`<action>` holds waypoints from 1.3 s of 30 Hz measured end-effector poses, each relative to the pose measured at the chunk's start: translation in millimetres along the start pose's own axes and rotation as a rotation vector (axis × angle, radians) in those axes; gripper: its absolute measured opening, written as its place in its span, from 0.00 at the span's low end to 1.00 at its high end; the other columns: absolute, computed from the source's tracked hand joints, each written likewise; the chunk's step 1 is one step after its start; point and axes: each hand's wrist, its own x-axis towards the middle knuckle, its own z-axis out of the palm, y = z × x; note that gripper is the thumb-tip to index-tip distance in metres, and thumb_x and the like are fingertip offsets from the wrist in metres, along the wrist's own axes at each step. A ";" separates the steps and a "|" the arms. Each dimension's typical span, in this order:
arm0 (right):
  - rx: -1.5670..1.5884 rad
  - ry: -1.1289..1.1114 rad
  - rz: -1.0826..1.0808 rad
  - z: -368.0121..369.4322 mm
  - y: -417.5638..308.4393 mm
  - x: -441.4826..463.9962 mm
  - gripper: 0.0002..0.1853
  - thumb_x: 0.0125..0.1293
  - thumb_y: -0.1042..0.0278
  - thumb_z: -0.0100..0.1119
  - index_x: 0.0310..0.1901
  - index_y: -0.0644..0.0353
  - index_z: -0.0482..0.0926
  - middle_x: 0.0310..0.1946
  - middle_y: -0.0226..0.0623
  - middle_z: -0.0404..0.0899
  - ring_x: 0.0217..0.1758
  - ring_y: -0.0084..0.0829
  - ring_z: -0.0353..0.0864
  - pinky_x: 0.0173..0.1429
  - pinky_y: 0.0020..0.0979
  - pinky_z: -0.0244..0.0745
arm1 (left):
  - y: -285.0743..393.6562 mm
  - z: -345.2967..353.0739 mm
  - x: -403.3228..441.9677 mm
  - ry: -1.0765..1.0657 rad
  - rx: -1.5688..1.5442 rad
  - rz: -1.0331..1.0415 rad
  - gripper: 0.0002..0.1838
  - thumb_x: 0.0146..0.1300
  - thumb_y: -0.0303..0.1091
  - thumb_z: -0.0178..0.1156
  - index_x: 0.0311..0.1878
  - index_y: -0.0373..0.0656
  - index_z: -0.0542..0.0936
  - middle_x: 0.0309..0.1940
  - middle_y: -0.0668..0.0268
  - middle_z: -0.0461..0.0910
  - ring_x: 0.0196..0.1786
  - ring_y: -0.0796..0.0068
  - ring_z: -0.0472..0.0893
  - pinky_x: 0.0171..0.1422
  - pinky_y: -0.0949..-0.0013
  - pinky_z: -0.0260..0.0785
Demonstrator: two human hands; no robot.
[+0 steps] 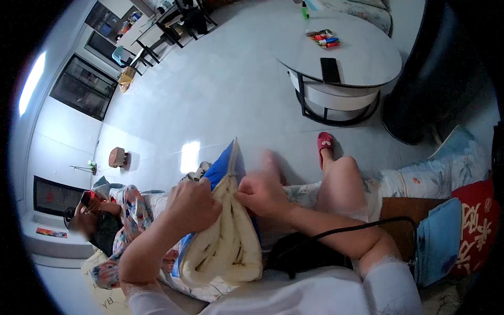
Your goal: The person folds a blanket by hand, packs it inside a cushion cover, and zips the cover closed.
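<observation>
Blue fabric with thick, cream padded lining [223, 236] lies before the person's torso, its pointed end away from the body; the left hand [194, 207] is curled tight on its left edge, while the right hand [262, 195] is at the opposite edge, too blurred to tell its grip. Farther out are a pink-red slipper [325, 146] on one foot and a white, rounded table [365, 50] bearing a black phone [330, 70].
</observation>
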 end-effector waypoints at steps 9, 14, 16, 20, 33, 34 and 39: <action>-0.357 0.250 -0.489 -7.8 -19.4 -16.9 0.17 0.62 0.56 0.53 0.43 0.60 0.77 0.42 0.41 0.80 0.47 0.39 0.79 0.56 0.45 0.67 | 4.7 25.5 4.4 0.108 0.032 0.076 0.14 0.61 0.40 0.54 0.27 0.40 0.77 0.20 0.51 0.78 0.26 0.48 0.80 0.34 0.52 0.73; -0.462 0.110 -0.415 3.2 -20.3 -33.9 0.28 0.55 0.63 0.56 0.57 0.67 0.69 0.56 0.51 0.71 0.56 0.47 0.72 0.64 0.48 0.61 | 12.0 36.8 5.0 0.133 -0.076 0.093 0.13 0.61 0.40 0.54 0.27 0.41 0.76 0.20 0.51 0.78 0.25 0.47 0.79 0.32 0.50 0.71; -0.488 0.070 -0.356 7.0 -22.3 -40.2 0.27 0.59 0.61 0.53 0.58 0.68 0.68 0.58 0.52 0.69 0.61 0.48 0.68 0.67 0.51 0.56 | 16.2 42.7 4.3 0.125 -0.116 0.067 0.13 0.61 0.41 0.53 0.28 0.42 0.76 0.21 0.51 0.78 0.26 0.46 0.79 0.33 0.48 0.70; -0.496 -0.015 -0.203 -1.9 -23.0 -40.8 0.29 0.63 0.57 0.49 0.61 0.68 0.65 0.62 0.53 0.65 0.69 0.53 0.59 0.70 0.58 0.47 | 24.6 68.8 4.1 0.296 -0.224 0.082 0.10 0.59 0.38 0.56 0.26 0.42 0.75 0.19 0.53 0.77 0.23 0.49 0.78 0.29 0.51 0.68; -0.523 -0.115 -0.231 -7.5 21.6 -39.1 0.34 0.56 0.58 0.53 0.63 0.65 0.64 0.66 0.54 0.59 0.70 0.57 0.52 0.69 0.66 0.40 | 52.0 98.5 0.4 0.371 -0.416 0.113 0.07 0.53 0.34 0.58 0.24 0.44 0.74 0.18 0.57 0.77 0.21 0.53 0.77 0.26 0.54 0.68; -0.565 -0.162 -0.260 -5.9 24.8 -36.2 0.34 0.55 0.58 0.53 0.63 0.65 0.65 0.66 0.53 0.59 0.70 0.57 0.52 0.69 0.66 0.38 | 52.4 100.5 0.5 0.374 -0.432 0.128 0.07 0.53 0.34 0.58 0.24 0.44 0.74 0.18 0.57 0.77 0.21 0.52 0.77 0.26 0.54 0.68; -0.693 -0.282 -0.254 -8.0 35.0 -34.5 0.33 0.55 0.56 0.53 0.62 0.63 0.66 0.67 0.52 0.58 0.71 0.56 0.50 0.70 0.65 0.35 | 54.7 105.3 3.4 0.360 -0.468 0.148 0.08 0.55 0.33 0.58 0.23 0.42 0.74 0.18 0.54 0.76 0.21 0.50 0.77 0.26 0.54 0.68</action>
